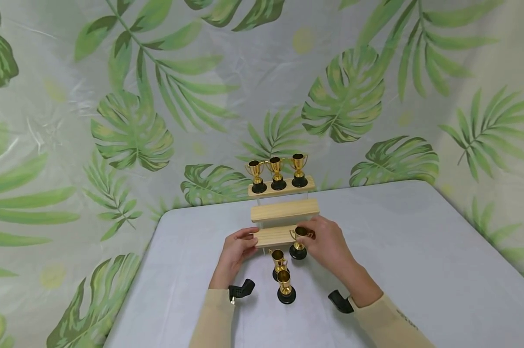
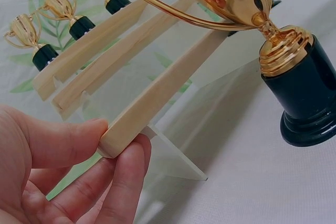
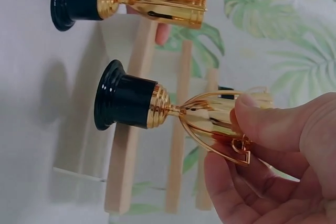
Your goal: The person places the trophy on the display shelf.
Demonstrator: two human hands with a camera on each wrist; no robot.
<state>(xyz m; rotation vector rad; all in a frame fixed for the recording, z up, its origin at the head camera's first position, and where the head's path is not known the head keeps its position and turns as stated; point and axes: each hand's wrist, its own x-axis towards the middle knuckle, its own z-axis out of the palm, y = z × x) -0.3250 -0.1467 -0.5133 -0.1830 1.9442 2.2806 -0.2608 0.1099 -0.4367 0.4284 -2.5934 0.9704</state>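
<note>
My right hand pinches a small gold trophy by its cup and handle. In the right wrist view that trophy's black base overlaps the front of the lowest wooden shelf. At the other end, my left hand grips the tip of the same lowest shelf between thumb and fingers. Two more trophies stand upright on the table in front of the stand, a nearer one and another just behind it. Three trophies stand in a row on the top shelf.
The middle shelf carries nothing. Clear side panels hold the shelves in steps. A white cloth covers the table, and a leaf-patterned sheet hangs behind it. Black wrist cameras sit on both forearms.
</note>
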